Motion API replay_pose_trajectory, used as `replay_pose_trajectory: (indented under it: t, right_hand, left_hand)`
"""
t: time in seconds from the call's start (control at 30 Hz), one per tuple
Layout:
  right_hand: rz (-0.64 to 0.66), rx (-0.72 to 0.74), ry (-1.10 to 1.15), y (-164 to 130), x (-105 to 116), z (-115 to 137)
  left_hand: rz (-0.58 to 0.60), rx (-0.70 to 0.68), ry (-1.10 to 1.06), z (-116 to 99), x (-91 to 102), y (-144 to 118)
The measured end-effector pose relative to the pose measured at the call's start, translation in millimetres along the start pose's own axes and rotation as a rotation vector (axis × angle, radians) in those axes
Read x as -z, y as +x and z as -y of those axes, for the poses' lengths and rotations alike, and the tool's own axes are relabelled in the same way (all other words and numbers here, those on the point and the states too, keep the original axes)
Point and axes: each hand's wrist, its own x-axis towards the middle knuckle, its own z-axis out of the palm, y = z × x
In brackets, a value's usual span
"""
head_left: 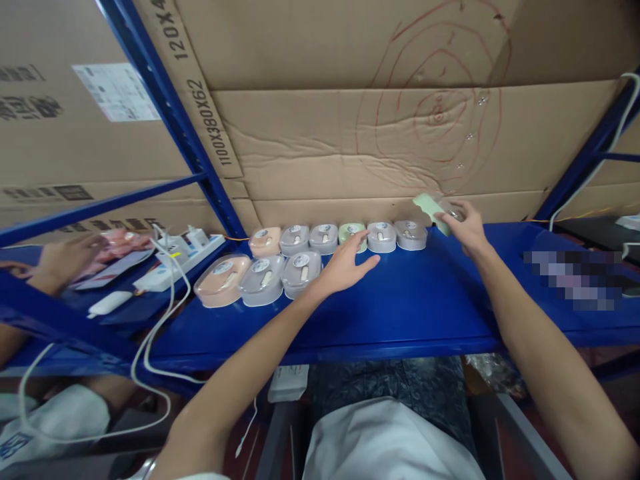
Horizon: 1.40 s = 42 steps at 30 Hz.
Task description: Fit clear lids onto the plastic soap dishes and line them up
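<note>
My left hand (346,265) is open over the blue shelf, fingers apart and holding nothing. Its fingertips reach in front of a green lidded box (353,233) in the back row; whether they touch it I cannot tell. Farther right, my right hand (466,227) grips a pale green box with a clear lid (431,208), tilted on its side above the shelf. Small lidded boxes stand in two rows: a peach box (265,241) and several grey ones at the back, then a larger-looking peach box (223,280) and two grey boxes (261,280) in front.
Blue shelf posts (170,100) frame both sides, with a cardboard wall (310,133) behind. At left are a white power strip (185,263), looping white cables (150,343) and another person's hand (65,260) by pink items. A dark device (590,233) lies at right.
</note>
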Motion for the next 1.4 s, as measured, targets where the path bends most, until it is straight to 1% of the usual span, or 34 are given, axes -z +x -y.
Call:
replay_pose_trajectory:
  t: [0.07,0.1,0.17,0.23,0.3,0.37,0.47,0.57,0.63,0.8,1.03,1.27,1.4]
  right_hand:
    - [0.175,0.107,0.213,-10,-6,22]
    - [0.269,0.161,0.268,-17,-8,33]
    - [0.467,0.259,0.305,-32,-13,51]
    - [0.635,0.341,0.285,-46,-19,64]
    - [0.754,0.420,0.247,-58,-26,71]
    - [0.842,0.483,0.221,-67,-35,73]
    - [0.926,0.541,0.218,-75,-45,72]
    - [0.968,0.568,0.219,-79,-48,72]
    - [0.981,0.570,0.197,-81,-47,74]
    - [0.971,0.555,0.141,-82,-44,77]
    - [0.940,0.545,0.128,-84,-49,76]
    - [0.908,0.551,0.073,-84,-51,74]
    - [0.889,0.564,0.043,-84,-53,73]
  left_hand:
    - [-0.043,0.024,-0.100,2,3.1,2]
    - [-0.054,0.028,-0.131,2,5.4,2]
    - [-0.055,0.025,-0.146,1,11.0,1]
    - [-0.027,0.026,-0.109,0,17.2,0]
    - [0.039,0.029,-0.044,-1,22.1,-2]
    - [0.133,0.024,0.010,-1,24.4,-3]
    - [0.250,-0.021,0.060,-1,22.7,-3]
    - [0.289,-0.096,0.107,1,18.3,-2]
    - [0.280,-0.117,0.130,2,15.5,-2]
    - [0.281,-0.110,0.165,7,11.2,-2]
    - [0.287,-0.097,0.150,8,7.8,-7]
    - [0.323,-0.075,0.206,6,5.3,-10]
    - [0.326,-0.093,0.226,6,6.1,-11]
